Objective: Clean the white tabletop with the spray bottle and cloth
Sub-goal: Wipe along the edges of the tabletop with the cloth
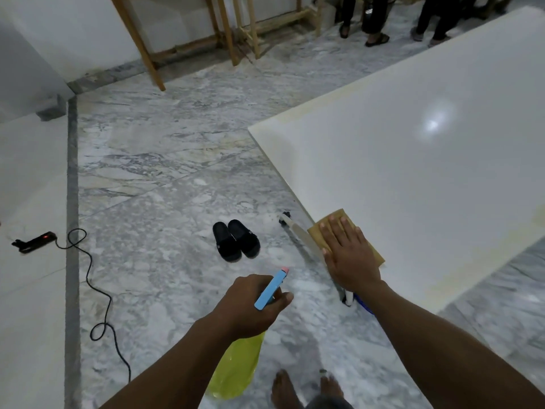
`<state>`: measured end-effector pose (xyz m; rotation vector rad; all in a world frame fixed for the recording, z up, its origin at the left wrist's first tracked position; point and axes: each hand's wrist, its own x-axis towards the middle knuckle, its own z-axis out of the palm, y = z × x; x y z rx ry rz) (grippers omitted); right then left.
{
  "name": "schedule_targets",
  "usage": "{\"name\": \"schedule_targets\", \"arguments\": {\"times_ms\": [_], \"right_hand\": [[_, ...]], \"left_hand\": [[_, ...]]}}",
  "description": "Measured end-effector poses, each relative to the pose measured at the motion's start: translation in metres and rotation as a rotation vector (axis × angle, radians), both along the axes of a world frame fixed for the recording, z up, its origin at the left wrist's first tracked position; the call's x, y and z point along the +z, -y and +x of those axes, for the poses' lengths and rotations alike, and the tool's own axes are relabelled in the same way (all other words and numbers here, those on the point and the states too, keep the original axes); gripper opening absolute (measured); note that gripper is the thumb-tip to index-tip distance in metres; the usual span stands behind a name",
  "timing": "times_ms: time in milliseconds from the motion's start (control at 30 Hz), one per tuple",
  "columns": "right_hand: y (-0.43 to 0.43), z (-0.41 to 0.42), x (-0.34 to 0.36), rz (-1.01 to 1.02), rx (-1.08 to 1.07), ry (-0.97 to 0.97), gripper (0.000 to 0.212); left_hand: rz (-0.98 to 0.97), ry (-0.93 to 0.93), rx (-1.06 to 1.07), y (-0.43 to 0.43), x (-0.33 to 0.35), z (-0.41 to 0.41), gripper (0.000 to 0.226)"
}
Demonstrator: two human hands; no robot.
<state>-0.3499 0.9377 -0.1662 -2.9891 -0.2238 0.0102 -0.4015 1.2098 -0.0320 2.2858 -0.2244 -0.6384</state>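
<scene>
A grey marble floor (165, 178) fills the room on my remote feed. Nearest, bare feet (283, 388) stand below the left hand (250, 305), its fingers curled round the neck of a yellow-green spray bottle (236, 367) held over the floor. Just beyond, the right hand (348, 255) lies flat, fingers straight, pressing a tan cloth (317, 231) onto the near left edge of the white tabletop (413, 143). Black slippers (236, 240) sit farther out and a power strip (34, 242) lies at left. Wooden legs (138, 39) and standing people (377, 39) are farthest.
</scene>
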Motion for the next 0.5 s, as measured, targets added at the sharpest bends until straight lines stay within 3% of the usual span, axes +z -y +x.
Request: {"name": "schedule_targets", "arguments": {"times_ms": [500], "right_hand": [[0.068, -0.199, -0.007, 0.0, -0.04, 0.1, 0.062]], "left_hand": [[-0.007, -0.004, -0.083, 0.07, 0.0, -0.123, 0.044]]}}
